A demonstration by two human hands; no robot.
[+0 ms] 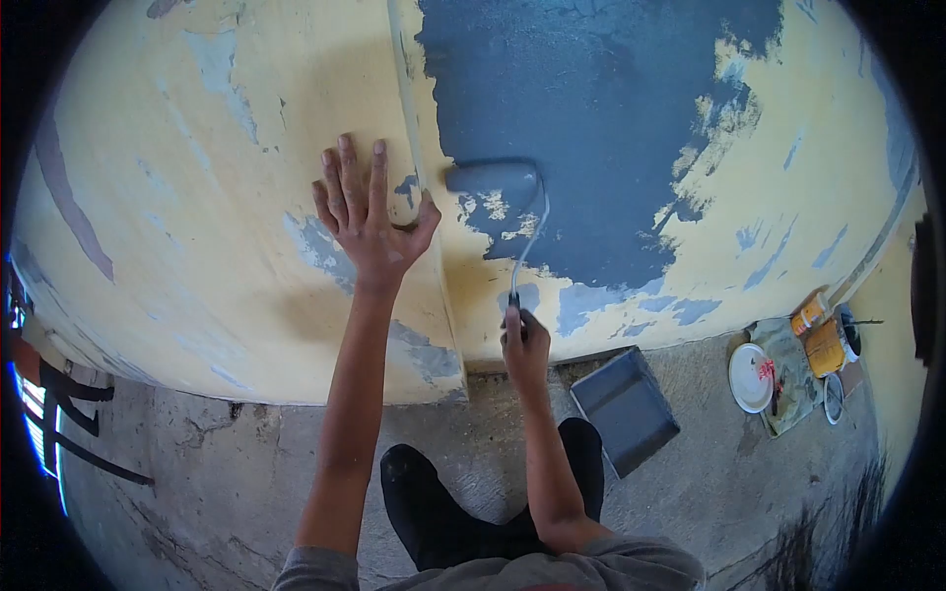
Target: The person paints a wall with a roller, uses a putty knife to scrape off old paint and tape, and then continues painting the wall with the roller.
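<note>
My left hand lies flat on the cream wall, fingers spread, just left of a vertical ridge. In my right hand is the handle of a paint roller. Its blue-grey sleeve rests against the wall at the left edge of a large blue-grey painted patch. A bent wire frame runs from the roller down to my grip. Cream shows through in spots just under the sleeve. The patch's borders are ragged.
A paint tray coated in blue-grey stands on the concrete floor beside my right knee. Farther right are a white lid, a yellow container and an orange-labelled tub. Dark bars show at the far left.
</note>
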